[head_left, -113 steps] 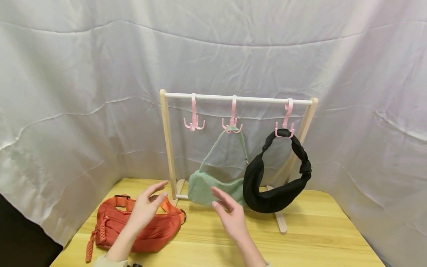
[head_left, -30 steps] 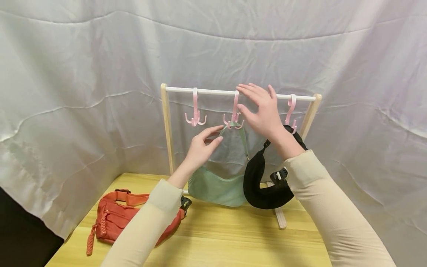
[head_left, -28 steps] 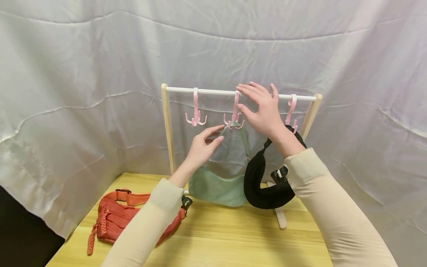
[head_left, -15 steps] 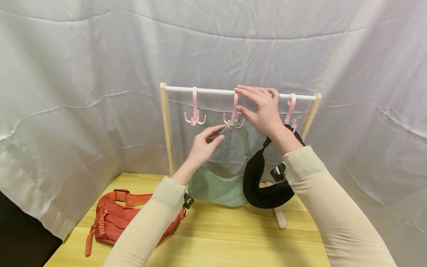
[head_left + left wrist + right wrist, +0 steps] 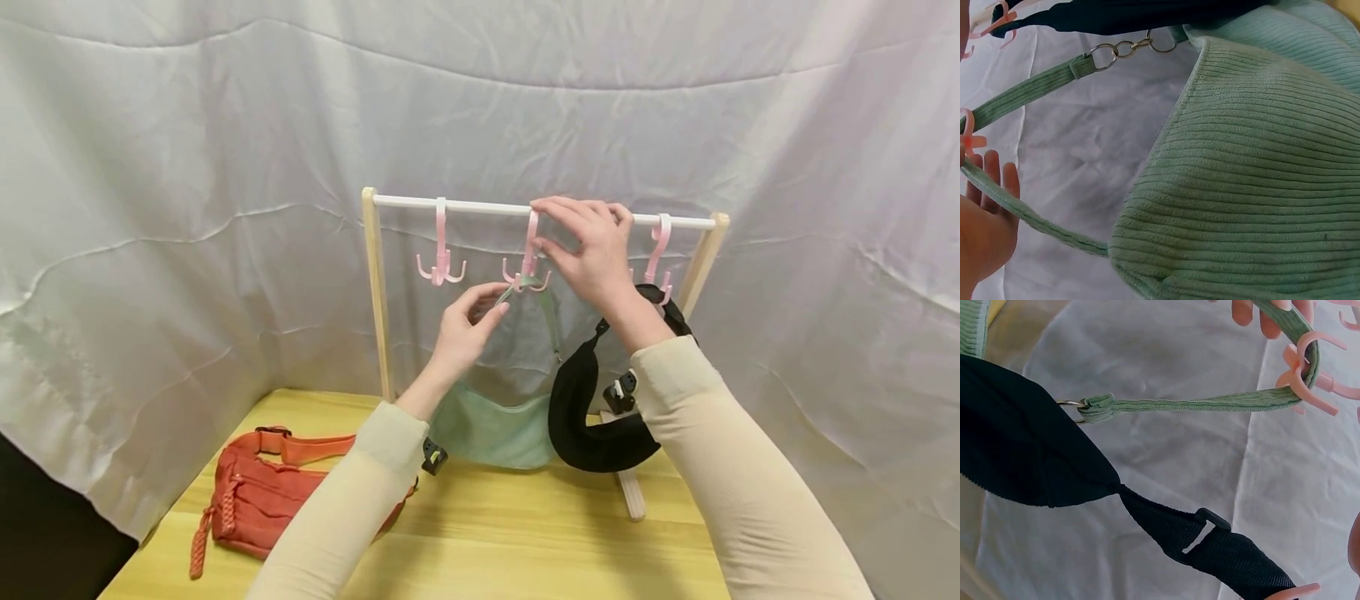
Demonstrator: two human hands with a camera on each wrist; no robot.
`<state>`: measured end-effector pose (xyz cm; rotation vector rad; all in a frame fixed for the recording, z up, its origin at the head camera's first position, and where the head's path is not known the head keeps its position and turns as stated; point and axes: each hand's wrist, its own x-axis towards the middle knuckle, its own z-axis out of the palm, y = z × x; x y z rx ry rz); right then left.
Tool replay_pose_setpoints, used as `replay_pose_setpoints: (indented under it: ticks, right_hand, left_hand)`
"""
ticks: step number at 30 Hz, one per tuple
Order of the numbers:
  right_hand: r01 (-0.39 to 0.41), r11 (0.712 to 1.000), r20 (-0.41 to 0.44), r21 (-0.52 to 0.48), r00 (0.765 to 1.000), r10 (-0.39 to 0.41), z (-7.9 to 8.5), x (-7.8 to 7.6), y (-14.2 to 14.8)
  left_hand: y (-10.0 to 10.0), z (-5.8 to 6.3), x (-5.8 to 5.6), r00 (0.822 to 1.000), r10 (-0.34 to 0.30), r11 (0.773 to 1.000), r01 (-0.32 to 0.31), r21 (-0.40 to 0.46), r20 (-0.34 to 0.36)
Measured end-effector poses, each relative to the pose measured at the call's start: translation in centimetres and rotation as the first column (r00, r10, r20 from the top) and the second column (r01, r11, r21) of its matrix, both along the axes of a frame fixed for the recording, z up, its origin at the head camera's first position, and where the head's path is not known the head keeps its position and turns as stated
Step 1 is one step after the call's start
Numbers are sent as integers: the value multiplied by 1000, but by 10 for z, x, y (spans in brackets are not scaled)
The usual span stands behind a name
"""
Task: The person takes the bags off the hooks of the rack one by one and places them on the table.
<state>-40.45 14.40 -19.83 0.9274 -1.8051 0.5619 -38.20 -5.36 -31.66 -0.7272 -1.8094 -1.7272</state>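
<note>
Pale curtain (image 5: 225,133) behind a rack (image 5: 480,206).
Your left hand (image 5: 463,329) pinches the green strap (image 5: 1210,404); your right hand (image 5: 592,254) grips the middle pink hook (image 5: 529,257).

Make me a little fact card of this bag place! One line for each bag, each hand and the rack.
Rack: three pink hooks on its bar
Green bag: hangs by its strap from the middle hook
Black bag: hangs from the right hook
Red bag: lies on the table
Left hand: holds the green strap
Right hand: at the middle hook; exact grip unclear
</note>
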Motion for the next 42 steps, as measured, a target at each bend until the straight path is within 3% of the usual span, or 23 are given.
replay_pose_setpoints:
  ticks: [9,22,38,42]
  right_hand:
    - [3,1000,24,-4,1000,-3,-2,3,2]
    - [-4,1000,28,-10,1000,5,1,8,1]
    - [20,1000,62,-7,998,-19,1,7,2]
    - [21,1000,62,-11,998,-20,1,7,3]
  left_hand:
    - [5,-3,3,997,-82,995,82,63,-5]
    - [12,5,9,999,-40,978,41,202,-7]
    - [18,15,8,1000,-4,964,-4,264,29]
    - [20,17,7,999,-18,963,10,269,27]
